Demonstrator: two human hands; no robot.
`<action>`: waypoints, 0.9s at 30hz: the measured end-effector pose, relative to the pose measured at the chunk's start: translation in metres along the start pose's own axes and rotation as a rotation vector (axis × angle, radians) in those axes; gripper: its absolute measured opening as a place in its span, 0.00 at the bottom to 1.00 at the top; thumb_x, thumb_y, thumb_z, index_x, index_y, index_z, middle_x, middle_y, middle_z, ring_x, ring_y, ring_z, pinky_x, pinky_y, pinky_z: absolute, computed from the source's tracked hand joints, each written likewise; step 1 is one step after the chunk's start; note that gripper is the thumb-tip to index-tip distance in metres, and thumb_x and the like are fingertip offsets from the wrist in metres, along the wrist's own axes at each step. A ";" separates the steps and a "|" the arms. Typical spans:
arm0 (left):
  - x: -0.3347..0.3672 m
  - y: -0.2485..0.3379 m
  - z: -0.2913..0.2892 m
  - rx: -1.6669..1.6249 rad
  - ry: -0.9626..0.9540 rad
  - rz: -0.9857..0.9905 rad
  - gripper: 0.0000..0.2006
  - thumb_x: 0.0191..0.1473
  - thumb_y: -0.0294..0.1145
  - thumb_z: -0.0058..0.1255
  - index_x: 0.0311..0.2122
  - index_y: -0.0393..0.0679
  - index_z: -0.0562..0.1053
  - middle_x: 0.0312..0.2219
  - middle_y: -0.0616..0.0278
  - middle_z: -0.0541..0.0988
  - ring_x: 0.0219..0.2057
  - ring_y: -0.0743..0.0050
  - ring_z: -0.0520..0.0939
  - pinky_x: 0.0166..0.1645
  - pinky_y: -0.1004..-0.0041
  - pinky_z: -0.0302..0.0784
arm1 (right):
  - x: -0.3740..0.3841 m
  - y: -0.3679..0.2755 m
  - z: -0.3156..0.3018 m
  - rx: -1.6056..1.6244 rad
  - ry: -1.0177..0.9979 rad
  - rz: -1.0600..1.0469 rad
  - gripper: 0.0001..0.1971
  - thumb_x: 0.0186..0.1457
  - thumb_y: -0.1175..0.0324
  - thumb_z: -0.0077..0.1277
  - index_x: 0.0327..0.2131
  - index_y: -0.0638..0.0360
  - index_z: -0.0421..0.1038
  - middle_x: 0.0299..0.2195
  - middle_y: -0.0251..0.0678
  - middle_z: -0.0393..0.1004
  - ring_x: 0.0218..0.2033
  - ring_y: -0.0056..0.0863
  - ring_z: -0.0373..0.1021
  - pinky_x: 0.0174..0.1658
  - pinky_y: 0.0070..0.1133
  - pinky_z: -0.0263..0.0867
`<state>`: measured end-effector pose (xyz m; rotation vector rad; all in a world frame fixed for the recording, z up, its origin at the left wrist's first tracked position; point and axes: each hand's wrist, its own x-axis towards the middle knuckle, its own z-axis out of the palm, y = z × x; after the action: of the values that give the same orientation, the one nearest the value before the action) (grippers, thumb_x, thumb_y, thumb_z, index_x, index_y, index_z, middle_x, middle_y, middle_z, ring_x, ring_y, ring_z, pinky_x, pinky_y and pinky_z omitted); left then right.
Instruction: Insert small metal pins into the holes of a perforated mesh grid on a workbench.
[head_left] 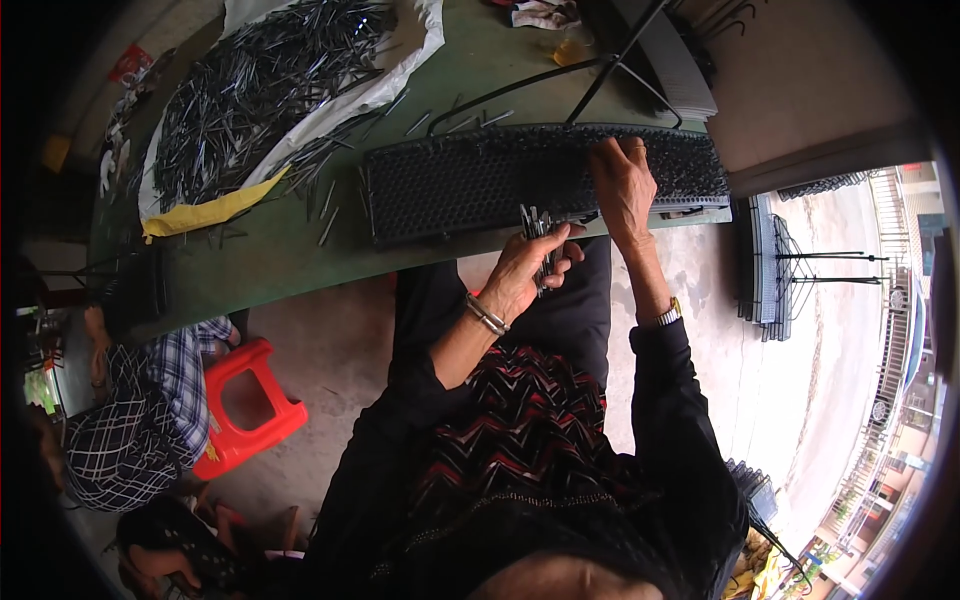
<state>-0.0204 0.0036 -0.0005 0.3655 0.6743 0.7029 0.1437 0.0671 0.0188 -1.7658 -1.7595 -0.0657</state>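
A long black perforated rack (pixel 470 185) with rows of small holes lies along the near edge of the green table (pixel 270 250). Dark bits fill its right part, while open holes show on the left. My left hand (pixel 522 268) is closed round a bundle of thin metal pins (pixel 543 235), just in front of the rack. Over the rack's right half, my right hand (pixel 625 187) bends down with its fingers pinched at the surface. Whatever those fingertips hold is too small to make out. Bent black rods (pixel 540 78) rise from the rack's far side.
A heap of dark metal pins (pixel 270 85) lies on a white sheet with a yellow edge (pixel 215 210). Loose pins are scattered near it. A red stool (pixel 255 410) and seated people are at lower left. More racks (pixel 768 265) stand on the floor at right.
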 end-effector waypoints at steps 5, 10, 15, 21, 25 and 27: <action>0.001 0.006 0.004 -0.043 -0.004 -0.005 0.14 0.55 0.35 0.50 0.42 0.36 0.73 0.25 0.59 0.73 0.18 0.86 0.65 0.18 0.84 0.55 | 0.003 0.005 0.001 -0.087 -0.010 0.009 0.05 0.51 0.65 0.51 0.31 0.51 0.72 0.32 0.38 0.67 0.33 0.40 0.68 0.33 0.31 0.65; 0.000 0.005 0.002 -0.051 -0.007 -0.004 0.14 0.55 0.34 0.50 0.43 0.36 0.73 0.26 0.58 0.74 0.17 0.85 0.65 0.18 0.84 0.55 | -0.012 0.003 -0.010 -0.154 0.032 -0.106 0.08 0.51 0.65 0.52 0.36 0.52 0.74 0.32 0.40 0.68 0.33 0.40 0.68 0.34 0.29 0.64; -0.001 0.006 0.004 0.096 -0.008 0.033 0.14 0.54 0.34 0.52 0.43 0.38 0.73 0.25 0.58 0.77 0.18 0.86 0.68 0.18 0.85 0.57 | -0.028 0.000 -0.046 0.670 -0.670 0.161 0.12 0.51 0.66 0.52 0.37 0.63 0.73 0.33 0.39 0.71 0.34 0.28 0.72 0.33 0.22 0.65; 0.000 0.003 0.006 0.224 -0.064 0.020 0.11 0.54 0.38 0.53 0.38 0.43 0.76 0.26 0.60 0.79 0.20 0.86 0.69 0.20 0.83 0.57 | -0.021 0.001 -0.060 0.744 -0.832 0.290 0.08 0.51 0.71 0.51 0.32 0.66 0.72 0.27 0.33 0.72 0.31 0.20 0.69 0.34 0.18 0.64; 0.004 0.000 0.010 0.095 0.006 -0.016 0.15 0.53 0.38 0.54 0.42 0.39 0.74 0.28 0.55 0.79 0.19 0.84 0.69 0.19 0.84 0.58 | -0.022 0.010 -0.056 0.874 -0.619 0.220 0.04 0.53 0.74 0.48 0.30 0.64 0.71 0.25 0.32 0.73 0.28 0.18 0.69 0.33 0.17 0.64; 0.008 -0.002 0.002 0.009 0.000 0.043 0.16 0.55 0.39 0.52 0.42 0.38 0.74 0.29 0.51 0.79 0.18 0.83 0.67 0.19 0.83 0.59 | -0.020 0.005 -0.057 0.743 -0.427 0.279 0.04 0.53 0.74 0.47 0.30 0.64 0.71 0.25 0.33 0.73 0.27 0.18 0.69 0.32 0.17 0.64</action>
<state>-0.0140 0.0078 -0.0036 0.3896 0.6715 0.7409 0.1690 0.0239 0.0531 -1.4851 -1.4881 1.0127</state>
